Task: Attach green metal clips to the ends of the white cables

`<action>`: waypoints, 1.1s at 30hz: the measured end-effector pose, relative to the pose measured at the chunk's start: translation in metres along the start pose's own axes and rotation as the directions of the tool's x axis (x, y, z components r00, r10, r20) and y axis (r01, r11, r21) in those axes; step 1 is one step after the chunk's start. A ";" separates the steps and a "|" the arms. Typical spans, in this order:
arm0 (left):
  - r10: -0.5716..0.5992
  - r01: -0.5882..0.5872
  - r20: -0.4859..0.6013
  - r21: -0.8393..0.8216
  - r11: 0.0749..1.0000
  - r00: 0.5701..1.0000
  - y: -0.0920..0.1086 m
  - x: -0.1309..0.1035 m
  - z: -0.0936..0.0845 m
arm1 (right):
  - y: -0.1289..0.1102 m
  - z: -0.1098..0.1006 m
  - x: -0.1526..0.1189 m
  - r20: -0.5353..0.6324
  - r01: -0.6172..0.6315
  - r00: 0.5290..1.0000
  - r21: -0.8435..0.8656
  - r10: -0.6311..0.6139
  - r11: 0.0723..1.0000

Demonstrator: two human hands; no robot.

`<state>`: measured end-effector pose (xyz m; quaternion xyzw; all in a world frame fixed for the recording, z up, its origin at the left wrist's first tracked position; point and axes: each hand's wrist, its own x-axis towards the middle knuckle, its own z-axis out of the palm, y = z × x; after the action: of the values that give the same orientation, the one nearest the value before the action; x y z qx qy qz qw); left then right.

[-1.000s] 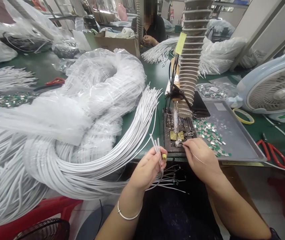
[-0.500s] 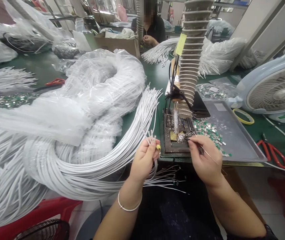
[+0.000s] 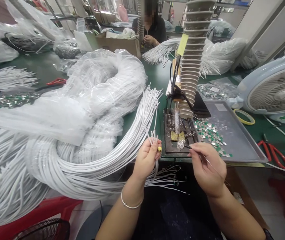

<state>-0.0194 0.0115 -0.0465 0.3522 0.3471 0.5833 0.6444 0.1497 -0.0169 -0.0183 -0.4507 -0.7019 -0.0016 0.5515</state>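
My left hand is closed around several white cables, their cut ends poking up past the thumb. A small yellow piece shows beside its fingertips. My right hand pinches a thin metal wire; a short dark tip juts from the fingers toward the stand, its kind unclear. Between the hands and a little beyond stands a soldering iron, fixed upright with its tip down. Under it are a yellow sponge and a heap of silvery solder bits on a dark base.
White cable bundles, partly in plastic, cover the left side. A ribbed hose rises behind the iron. Rightward are a grey tray with small green-and-silver boards, red-handled cutters and a fan. Another person sits opposite.
My right hand has drawn back toward me and slightly right, away from the iron. The solder heap now sits nearer me, with more sponge showing. My left hand keeps its hold on the cables.
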 end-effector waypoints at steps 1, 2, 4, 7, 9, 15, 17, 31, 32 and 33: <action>-0.001 0.001 0.002 0.012 1.000 1.000 0.000 0.000 0.000 | 0.000 0.000 0.000 0.005 0.004 1.000 0.008 -0.004 1.000; -0.002 0.002 0.006 0.023 1.000 1.000 0.000 0.000 0.000 | 0.000 0.000 0.000 0.013 0.011 1.000 0.020 -0.011 1.000; -0.002 0.001 0.014 0.039 0.999 1.000 0.000 -0.001 0.001 | 0.000 0.000 0.000 0.046 0.039 0.998 0.046 -0.041 0.998; -0.007 0.006 0.028 0.054 0.999 1.000 -0.001 -0.001 0.000 | -0.001 0.001 -0.001 0.108 0.083 0.990 0.070 -0.090 0.994; -0.009 0.007 0.039 0.065 0.998 0.999 -0.002 -0.002 -0.001 | -0.001 0.002 -0.002 0.117 0.080 0.989 0.068 -0.087 0.994; -0.003 -0.003 0.054 0.096 0.995 0.999 -0.003 -0.002 -0.002 | -0.005 0.007 -0.002 0.041 0.061 0.997 0.049 -0.063 0.997; -0.001 -0.004 0.050 0.104 0.995 0.999 -0.003 -0.002 -0.002 | -0.004 0.009 -0.001 0.038 0.059 0.997 0.045 -0.060 0.997; -0.021 0.017 0.042 0.094 0.995 0.999 -0.002 -0.003 -0.002 | 0.000 0.014 0.000 -0.019 0.014 1.000 0.021 -0.014 1.000; -0.023 0.018 0.047 0.093 0.995 0.999 -0.002 -0.003 -0.002 | 0.000 0.014 -0.001 -0.018 0.013 1.000 0.022 -0.012 1.000; -0.023 0.019 0.050 0.094 0.995 0.998 -0.002 -0.003 -0.002 | 0.001 0.014 -0.002 -0.017 0.013 1.000 0.024 -0.013 1.000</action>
<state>-0.0202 0.0081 -0.0488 0.3932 0.3610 0.5504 0.6419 0.1394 -0.0111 -0.0254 -0.4394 -0.7001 -0.0004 0.5629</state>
